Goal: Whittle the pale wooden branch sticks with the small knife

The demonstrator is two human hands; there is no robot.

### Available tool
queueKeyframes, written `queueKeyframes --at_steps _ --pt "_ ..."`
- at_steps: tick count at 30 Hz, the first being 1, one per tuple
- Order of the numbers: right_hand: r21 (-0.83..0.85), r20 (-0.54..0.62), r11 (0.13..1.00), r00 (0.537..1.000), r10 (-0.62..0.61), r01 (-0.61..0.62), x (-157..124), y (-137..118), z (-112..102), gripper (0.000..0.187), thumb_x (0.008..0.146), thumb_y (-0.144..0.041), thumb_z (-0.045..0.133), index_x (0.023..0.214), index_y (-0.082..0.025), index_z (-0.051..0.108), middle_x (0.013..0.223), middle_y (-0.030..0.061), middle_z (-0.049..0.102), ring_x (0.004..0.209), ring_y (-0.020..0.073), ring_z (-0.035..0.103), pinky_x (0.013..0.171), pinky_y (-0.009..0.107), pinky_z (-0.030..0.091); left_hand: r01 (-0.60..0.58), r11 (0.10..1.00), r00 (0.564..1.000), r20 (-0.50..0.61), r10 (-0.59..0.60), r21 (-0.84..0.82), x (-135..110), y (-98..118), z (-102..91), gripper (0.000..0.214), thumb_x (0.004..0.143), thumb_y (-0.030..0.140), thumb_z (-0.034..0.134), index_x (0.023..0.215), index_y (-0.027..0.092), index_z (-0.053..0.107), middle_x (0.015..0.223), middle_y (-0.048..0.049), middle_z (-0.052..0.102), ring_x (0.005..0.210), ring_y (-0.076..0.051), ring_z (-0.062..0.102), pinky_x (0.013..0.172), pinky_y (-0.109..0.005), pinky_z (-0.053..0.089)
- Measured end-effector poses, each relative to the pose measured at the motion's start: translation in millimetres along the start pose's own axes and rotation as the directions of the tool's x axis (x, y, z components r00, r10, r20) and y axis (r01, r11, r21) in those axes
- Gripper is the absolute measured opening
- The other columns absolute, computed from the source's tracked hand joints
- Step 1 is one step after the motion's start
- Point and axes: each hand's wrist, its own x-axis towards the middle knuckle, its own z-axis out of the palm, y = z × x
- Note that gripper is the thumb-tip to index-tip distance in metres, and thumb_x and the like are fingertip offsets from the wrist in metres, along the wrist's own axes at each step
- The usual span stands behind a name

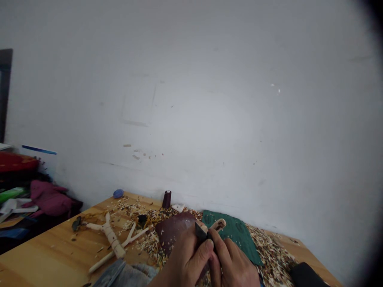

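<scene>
Low in the view, my two hands meet over the table. My left hand [187, 255] is closed around a pale carved wooden piece [220, 225], whose rounded tips show above the fingers; most of it is hidden. Closed beside it, my right hand [237, 265] grips a knife with a dark, pointed blade [200, 232]. The blade lies against or just in front of the wood, and its handle is hidden in the fingers. My left thumb presses close to the base of the blade. A maroon sheet [172, 229] and a green cloth [236, 229] lie behind the hands.
Wood shavings [271, 251] cover much of the wooden table [38, 261]. Forked sticks [111, 235] lie at left, near a grey cloth [140, 271]. A dark thread spool [166, 199] stands by the white wall [209, 119]. A black object [306, 275] sits at front right.
</scene>
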Motion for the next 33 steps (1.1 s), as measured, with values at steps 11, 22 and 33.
queueKeyframes --at_steps 11,22,33 --pt "0.047 -0.001 0.998 1.000 0.030 -0.029 1 6 -3 0.040 0.104 -0.037 0.036 0.120 -0.014 0.064 0.098 0.0127 0.075 0.080 0.0206 0.074 0.066 0.026 0.058 0.025 0.997 1.000 -0.014 -0.024 0.067 -2 -4 7.3 0.033 0.101 0.044 0.043 0.108 0.021 0.066 0.099 -0.0087 0.071 0.090 -0.021 0.062 0.085 -0.030 0.049" --pt "0.062 0.072 0.998 0.997 -0.006 0.002 2 3 -3 0.044 0.104 -0.043 0.032 0.122 -0.016 0.062 0.074 0.0040 0.066 0.057 0.0166 0.065 0.054 0.025 0.053 0.012 0.999 1.000 0.004 -0.012 0.044 -3 -7 -2.7 0.036 0.095 0.048 0.055 0.121 0.023 0.061 0.116 -0.0079 0.067 0.106 -0.024 0.061 0.096 -0.034 0.048" --pt "0.052 0.060 0.998 0.997 0.039 -0.042 -1 1 -1 0.048 0.104 -0.045 0.031 0.120 -0.015 0.065 0.076 0.0060 0.068 0.060 0.0164 0.066 0.057 0.024 0.053 0.011 0.999 0.999 0.052 -0.013 0.030 1 -2 -2.9 0.036 0.100 0.042 0.045 0.123 0.021 0.063 0.115 -0.0092 0.070 0.105 -0.023 0.063 0.096 -0.034 0.048"
